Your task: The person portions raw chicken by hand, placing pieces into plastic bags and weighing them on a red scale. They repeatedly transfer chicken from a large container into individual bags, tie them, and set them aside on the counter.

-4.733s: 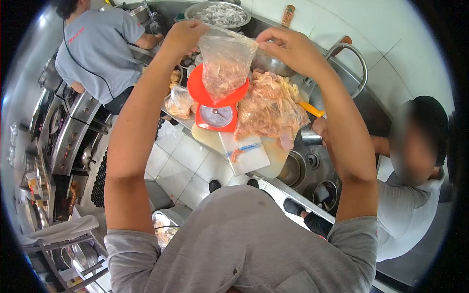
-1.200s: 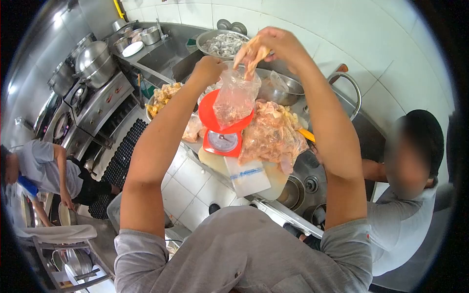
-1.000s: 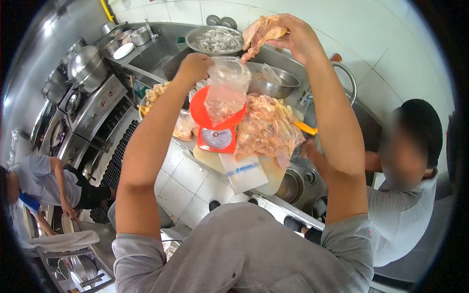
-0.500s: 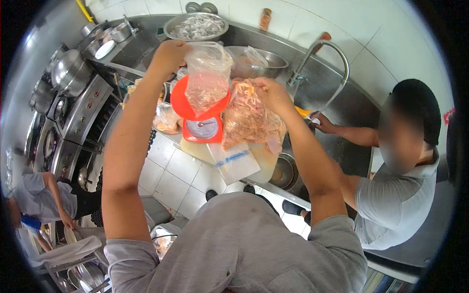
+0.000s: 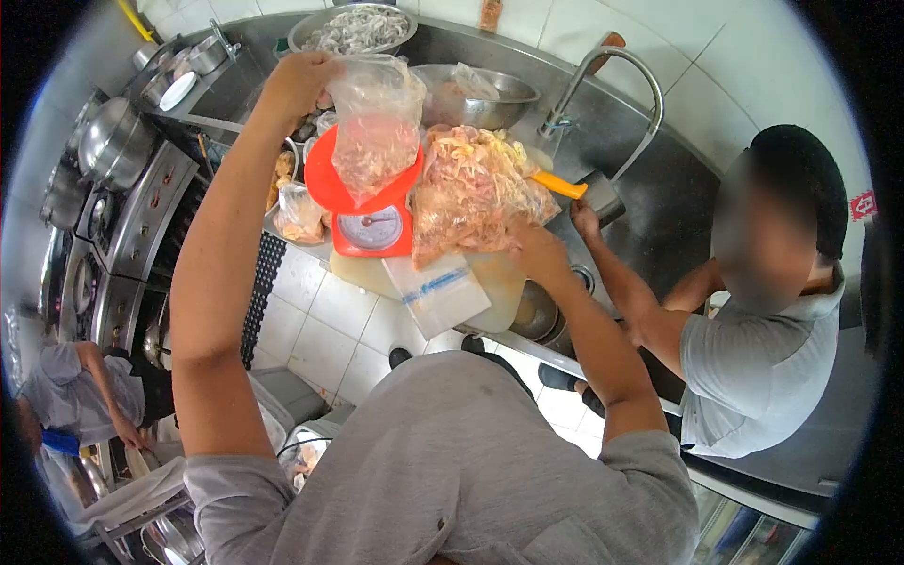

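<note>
My left hand (image 5: 299, 87) is closed on the gathered top of a clear plastic bag of pale minced-looking meat (image 5: 377, 155). That bag stands in the red pan (image 5: 325, 179) of a small kitchen scale (image 5: 373, 231) with a round dial. Right beside the scale lies a large clear bag of raw meat (image 5: 471, 193), pinkish with yellow fat, probably chicken. At its lower right edge is my right hand (image 5: 541, 252), its fingers curled against the bag; the fingertips are partly hidden. A white packet with a blue stripe (image 5: 441, 294) lies below the bag on a pale cutting board (image 5: 504, 306).
A co-worker's hand (image 5: 585, 218) is near a yellow handle (image 5: 562, 185) at the right. Behind stand a metal bowl (image 5: 513, 105) and a bowl of greyish food (image 5: 363, 33). A curved tap (image 5: 650, 85) arches over the sink. Another person (image 5: 80, 391) is at lower left.
My right hand has moved from the top of the large meat bag to its lower right edge. My left hand still holds the smaller bag on the scale. The yellow handle shows more fully.
</note>
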The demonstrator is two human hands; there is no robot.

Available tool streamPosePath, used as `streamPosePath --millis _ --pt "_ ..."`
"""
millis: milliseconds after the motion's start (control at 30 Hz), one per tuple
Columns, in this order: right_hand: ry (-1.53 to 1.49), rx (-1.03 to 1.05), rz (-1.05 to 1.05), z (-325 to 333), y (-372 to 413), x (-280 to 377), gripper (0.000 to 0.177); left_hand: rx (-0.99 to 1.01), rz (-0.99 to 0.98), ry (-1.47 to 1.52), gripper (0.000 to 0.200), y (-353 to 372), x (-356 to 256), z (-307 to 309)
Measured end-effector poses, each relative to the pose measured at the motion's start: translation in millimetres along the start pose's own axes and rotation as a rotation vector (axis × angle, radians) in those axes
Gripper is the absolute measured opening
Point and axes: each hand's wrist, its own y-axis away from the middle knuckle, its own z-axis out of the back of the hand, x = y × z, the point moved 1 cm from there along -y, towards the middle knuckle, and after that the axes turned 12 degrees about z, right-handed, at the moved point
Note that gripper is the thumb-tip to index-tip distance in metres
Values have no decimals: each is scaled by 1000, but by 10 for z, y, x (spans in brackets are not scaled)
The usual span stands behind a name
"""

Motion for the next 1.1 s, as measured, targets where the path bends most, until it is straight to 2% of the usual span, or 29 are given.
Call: streamPosePath --millis 33,133,233,333,433,467,567,667,767,833,867,967,1033,1100 --pt "-84 56 -9 110 -54 -53 38 -22 9 27 33 25 -22 -7" --pt "-505 38 29 622 -151 -94 28 -11 -11 51 33 21 38 -2" --pt "-887 -70 91 1055 -361 -1 21 4 -32 89 25 -7 85 -8" --pt "-919 -150 295 1597 -599 346 21 -12 -117 79 29 -12 83 -65" --pt "-1092 -124 329 1951 -819 888 24 4 -104 86 27 59 -19 -48" --pt "-1100 -124 344 2015 -918 1039 31 25 -86 104 27 65 -51 -56" --pt "-1075 -188 394 2044 -1206 1488 28 71 -57 170 26 18 -62 -85" --pt "-767 20 433 1954 -1537 1701 25 79 -114 145 22 50 -138 -51" --pt "-171 -91 598 1574 -1890 1712 24 1 -280 -93 22 -4 -88 -21" --pt "-238 7 494 1544 -1848 1819 25 -33 -351 -122 22 15 -71 -12" --pt "-269 53 442 1536 -1833 1841 26 -35 -355 -46 23 17 -71 -6" --pt "-129 -197 659 1498 -1829 1803 27 -78 -424 53 25 -52 28 -22" --pt "-170 -163 630 1604 -1757 1798 27 -54 -387 44 25 15 -20 25" --pt "-271 -148 580 1727 -1661 1785 28 -15 -220 135 24 129 -129 70"
